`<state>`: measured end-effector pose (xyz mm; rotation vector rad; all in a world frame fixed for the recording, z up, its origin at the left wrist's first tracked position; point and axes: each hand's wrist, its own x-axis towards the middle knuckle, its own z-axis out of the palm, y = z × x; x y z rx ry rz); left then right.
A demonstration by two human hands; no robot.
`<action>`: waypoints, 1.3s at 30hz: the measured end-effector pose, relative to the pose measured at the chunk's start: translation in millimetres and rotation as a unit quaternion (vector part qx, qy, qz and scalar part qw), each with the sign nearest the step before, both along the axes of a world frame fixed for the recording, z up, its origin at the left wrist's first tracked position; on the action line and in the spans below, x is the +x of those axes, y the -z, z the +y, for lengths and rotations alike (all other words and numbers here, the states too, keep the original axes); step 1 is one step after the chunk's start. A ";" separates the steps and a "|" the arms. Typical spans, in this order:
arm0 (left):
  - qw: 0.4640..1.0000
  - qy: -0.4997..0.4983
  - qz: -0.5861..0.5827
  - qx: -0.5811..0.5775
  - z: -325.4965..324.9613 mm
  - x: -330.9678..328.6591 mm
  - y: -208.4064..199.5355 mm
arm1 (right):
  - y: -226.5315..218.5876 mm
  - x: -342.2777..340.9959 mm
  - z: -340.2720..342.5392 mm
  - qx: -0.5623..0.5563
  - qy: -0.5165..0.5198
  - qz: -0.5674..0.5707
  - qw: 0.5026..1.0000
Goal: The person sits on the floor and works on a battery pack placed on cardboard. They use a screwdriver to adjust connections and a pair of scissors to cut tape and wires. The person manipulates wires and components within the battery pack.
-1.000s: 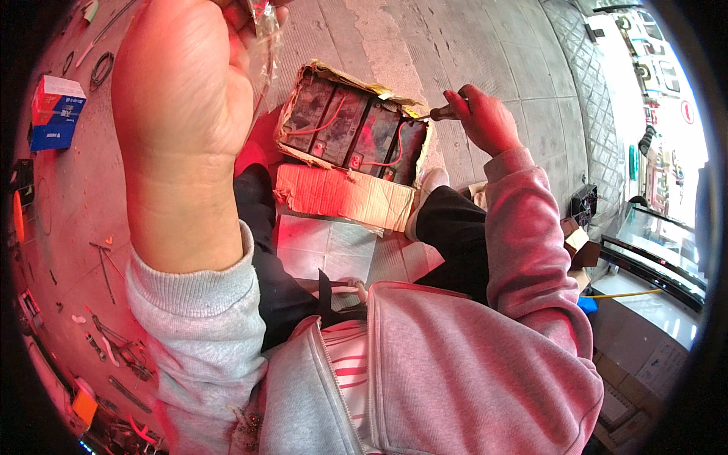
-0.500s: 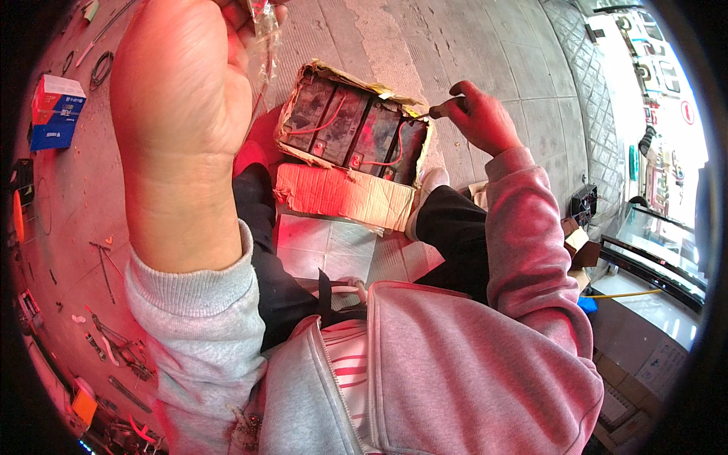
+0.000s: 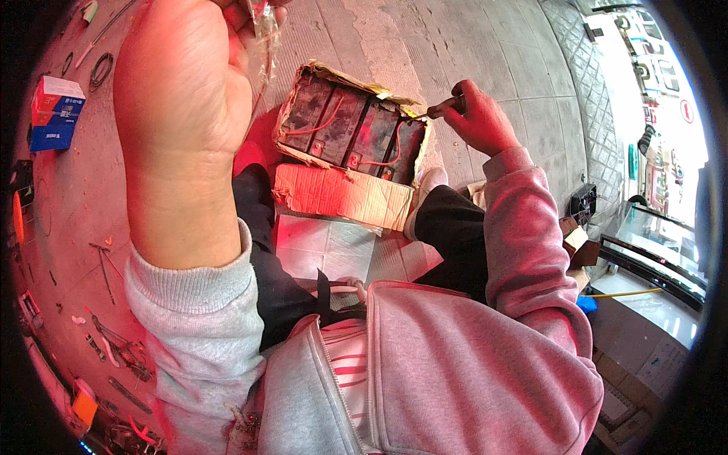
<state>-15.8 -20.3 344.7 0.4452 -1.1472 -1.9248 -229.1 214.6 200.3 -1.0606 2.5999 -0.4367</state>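
My left hand (image 3: 182,83) is raised large and close at the upper left. Its fingers curl around a crinkled clear plastic packet (image 3: 267,34) with something red at its top; most of the fingertips are cut off by the upper edge. Ahead of me a torn cardboard box (image 3: 341,196) holds several dark block batteries (image 3: 345,117) with red wires (image 3: 329,123) across their tops. My right hand (image 3: 485,121) grips a screwdriver-like tool (image 3: 444,108) by its dark handle. The thin shaft points left at the box's far right corner; whether its tip touches a terminal, I cannot tell.
My legs and shoes flank the battery box. On the left floor stand a blue and red carton (image 3: 58,114), a coiled cable (image 3: 101,70) and scattered hand tools (image 3: 114,345). At right are a small black fan-like unit (image 3: 582,201) and a glass-topped case (image 3: 652,254).
My right hand's fingers have shifted on the tool, and more of its handle shows now. The left hand and the battery box stay almost in place.
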 end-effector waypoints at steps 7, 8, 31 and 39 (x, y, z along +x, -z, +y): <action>0.999 -0.044 -0.002 -0.015 -10.1 -11.2 16.7 | -0.4 -1.5 1.3 0.023 -0.022 0.018 0.999; 0.999 -0.041 -0.002 -0.012 -10.3 -10.4 17.1 | 0.1 -1.1 1.6 -0.026 -0.057 0.018 0.998; 1.000 -0.019 -0.003 -0.021 -0.2 -17.4 21.8 | 1.6 1.9 17.0 -0.061 -0.098 0.018 0.993; 0.982 0.189 -0.005 -0.001 -53.4 -4.4 35.7 | 3.0 2.4 15.2 -0.002 -0.098 0.016 0.995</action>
